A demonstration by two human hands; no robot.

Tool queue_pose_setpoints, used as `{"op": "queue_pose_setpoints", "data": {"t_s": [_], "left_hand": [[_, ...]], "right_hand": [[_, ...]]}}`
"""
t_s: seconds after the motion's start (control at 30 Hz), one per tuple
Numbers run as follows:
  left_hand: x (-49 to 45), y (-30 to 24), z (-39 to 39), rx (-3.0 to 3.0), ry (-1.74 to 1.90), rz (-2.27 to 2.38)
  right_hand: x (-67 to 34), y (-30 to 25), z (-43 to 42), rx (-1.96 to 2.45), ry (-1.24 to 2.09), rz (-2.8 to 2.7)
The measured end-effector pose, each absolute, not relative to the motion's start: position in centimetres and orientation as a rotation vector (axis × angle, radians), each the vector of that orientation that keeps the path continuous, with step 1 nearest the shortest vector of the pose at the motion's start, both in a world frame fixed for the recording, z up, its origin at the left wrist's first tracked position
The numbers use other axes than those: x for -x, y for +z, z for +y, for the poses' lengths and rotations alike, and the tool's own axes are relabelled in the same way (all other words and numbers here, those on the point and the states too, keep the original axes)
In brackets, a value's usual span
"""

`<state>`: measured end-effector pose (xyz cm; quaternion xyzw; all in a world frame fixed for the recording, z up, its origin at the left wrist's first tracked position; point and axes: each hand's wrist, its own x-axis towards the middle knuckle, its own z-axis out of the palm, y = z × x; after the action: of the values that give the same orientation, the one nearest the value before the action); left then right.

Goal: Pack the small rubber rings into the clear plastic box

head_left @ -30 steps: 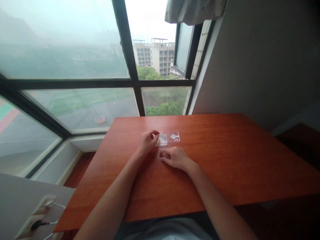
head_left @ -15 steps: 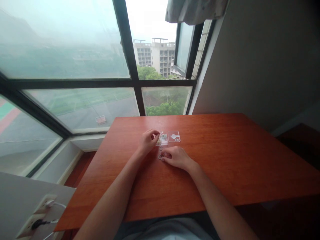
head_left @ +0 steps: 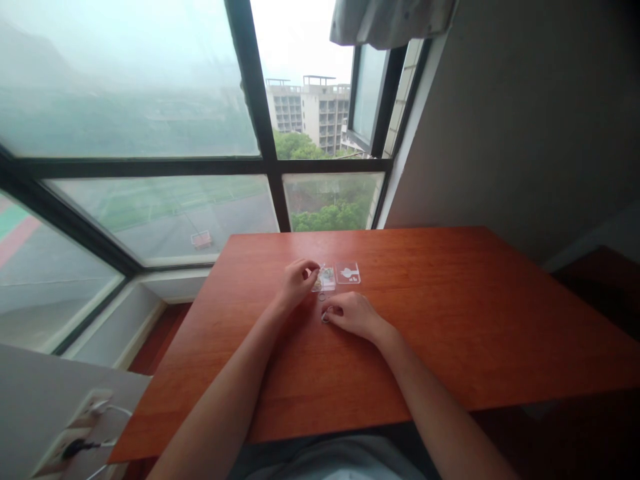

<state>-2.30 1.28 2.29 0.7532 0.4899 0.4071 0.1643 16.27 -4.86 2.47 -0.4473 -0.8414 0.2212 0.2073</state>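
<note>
A small clear plastic box [head_left: 327,283] stands open on the table, with tiny items inside too small to name. Its clear lid [head_left: 349,273], bearing a white printed shape, lies flat to the right. At the box's left side is my left hand [head_left: 298,283], thumb and forefinger pinched together; what they hold, if anything, I cannot make out. My right hand [head_left: 356,313] rests nearer to me, its fingertips closed on a small metal ring [head_left: 325,319] at the tabletop. Between the hands, just in front of the box, lies a second small ring [head_left: 322,297].
The reddish-brown wooden table [head_left: 450,300] reaches the window [head_left: 200,200] at the back. A grey wall [head_left: 500,133] rises on the right. Wall sockets [head_left: 83,427] with plugged-in cables sit low at the left, beside the table's edge.
The ring at my right fingertips has shifted slightly right and toward me, and the fingers have closed on it. My left hand stays in place.
</note>
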Motion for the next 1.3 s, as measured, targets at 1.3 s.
{"op": "queue_pose_setpoints", "data": {"t_s": [1.3], "left_hand": [[1.1, 4.0, 0.0, -2.18, 1.099, 1.193]], "right_hand": [[-17.7, 1.8, -3.1, 1.372, 0.557, -1.807]]}}
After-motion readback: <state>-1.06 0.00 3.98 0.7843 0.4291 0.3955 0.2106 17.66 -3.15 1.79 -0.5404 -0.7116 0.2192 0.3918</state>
